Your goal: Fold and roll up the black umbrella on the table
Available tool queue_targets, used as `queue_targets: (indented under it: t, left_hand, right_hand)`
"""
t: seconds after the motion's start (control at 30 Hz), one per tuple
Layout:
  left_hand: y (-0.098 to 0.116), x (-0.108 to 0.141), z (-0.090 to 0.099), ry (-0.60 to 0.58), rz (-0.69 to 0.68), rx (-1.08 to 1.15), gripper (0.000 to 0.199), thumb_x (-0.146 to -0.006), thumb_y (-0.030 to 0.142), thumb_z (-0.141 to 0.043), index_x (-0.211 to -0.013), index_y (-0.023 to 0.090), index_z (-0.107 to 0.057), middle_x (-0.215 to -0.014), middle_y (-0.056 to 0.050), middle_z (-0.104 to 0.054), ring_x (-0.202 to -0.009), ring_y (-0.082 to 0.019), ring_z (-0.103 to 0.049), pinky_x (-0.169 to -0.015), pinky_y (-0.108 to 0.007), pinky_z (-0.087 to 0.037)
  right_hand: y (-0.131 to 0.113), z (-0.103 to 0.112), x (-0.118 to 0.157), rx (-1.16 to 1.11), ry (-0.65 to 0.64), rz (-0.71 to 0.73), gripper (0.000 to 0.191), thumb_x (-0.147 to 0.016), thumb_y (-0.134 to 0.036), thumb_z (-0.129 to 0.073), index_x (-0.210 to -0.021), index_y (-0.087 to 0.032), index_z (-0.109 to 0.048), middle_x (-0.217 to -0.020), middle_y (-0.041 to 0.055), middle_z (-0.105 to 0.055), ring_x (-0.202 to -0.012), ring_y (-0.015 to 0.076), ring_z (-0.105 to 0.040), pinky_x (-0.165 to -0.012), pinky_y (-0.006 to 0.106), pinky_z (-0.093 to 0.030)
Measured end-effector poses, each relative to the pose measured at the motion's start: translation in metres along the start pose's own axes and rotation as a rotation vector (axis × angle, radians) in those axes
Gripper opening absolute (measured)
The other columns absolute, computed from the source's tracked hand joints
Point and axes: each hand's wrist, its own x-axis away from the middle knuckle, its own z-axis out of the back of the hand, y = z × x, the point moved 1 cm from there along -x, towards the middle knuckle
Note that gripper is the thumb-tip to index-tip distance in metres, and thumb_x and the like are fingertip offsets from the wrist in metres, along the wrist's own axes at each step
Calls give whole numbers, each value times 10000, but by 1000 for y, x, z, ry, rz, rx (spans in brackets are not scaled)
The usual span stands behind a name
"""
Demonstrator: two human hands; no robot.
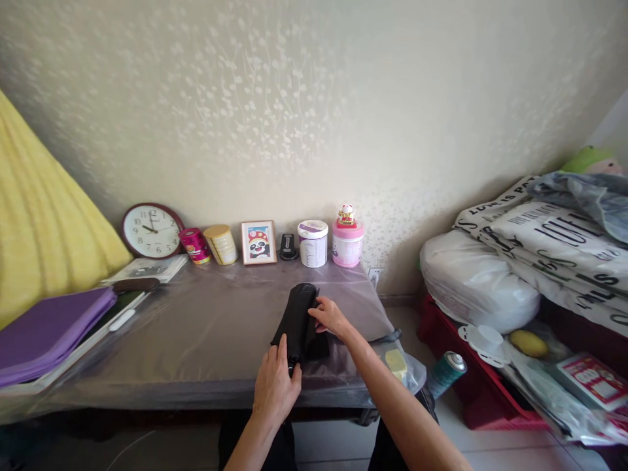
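A black folding umbrella (pixel 296 314), its fabric bundled up, lies slantwise near the front right of the covered table (pixel 206 340). Around its near end my left hand (pixel 277 378) is closed, with fingers along the fabric and the thumb by the tip. My right hand (pixel 330 316) pinches a flap of the black fabric on the right side, towards the far end. Part of the fabric hangs loose below the right hand. The umbrella's underside is hidden.
Along the wall stand a clock (pixel 152 231), pink tin (pixel 195 246), picture frame (pixel 259 243) and tubs (pixel 313 244). Purple folded cloth (pixel 53 333) lies left. On the floor at right are a spray can (pixel 447 374) and a red bin (pixel 483 399).
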Motion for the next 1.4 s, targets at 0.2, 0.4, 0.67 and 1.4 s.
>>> queue_targets:
  t: [0.2,0.4,0.67,1.4]
  left_hand:
    - [1,1,0,19,-1,-7,547,-825,227,-386,-1342,94,-266,-1064,-92,-520,-998,-205,-479,-861,-305,-370]
    - [2,0,1,-1,2,7,559,-820,216,-390,-1346,75,-262,-1069,-102,-521,-1017,-211,-470,-879,-314,-363]
    - [5,-1,3,-22,43,16,590,-798,217,-402,-1357,97,-258,-1094,-99,-526,-1012,-205,-478,-882,-301,-349]
    - [7,-1,0,-68,113,103,633,-796,204,-389,-1388,122,-181,-1269,-139,-446,-1091,-206,-498,-880,-278,-374]
  right_hand:
    - [-1,3,2,-61,-18,-28,342,-699,-233,-624,-1024,-168,-542,-571,-59,-529,-438,78,-523,-414,199,-471]
    - [12,11,1,-126,45,-56,178,-781,-332,-476,-752,-181,-565,-685,-20,-564,-587,82,-554,-513,203,-474]
    - [25,5,-7,-136,139,-79,244,-701,-251,-490,-918,-174,-571,-659,-10,-598,-582,125,-561,-493,215,-419]
    - [18,6,-36,404,348,255,275,-753,-348,-441,-503,-245,-385,-581,31,-567,-644,193,-541,-635,287,-371]
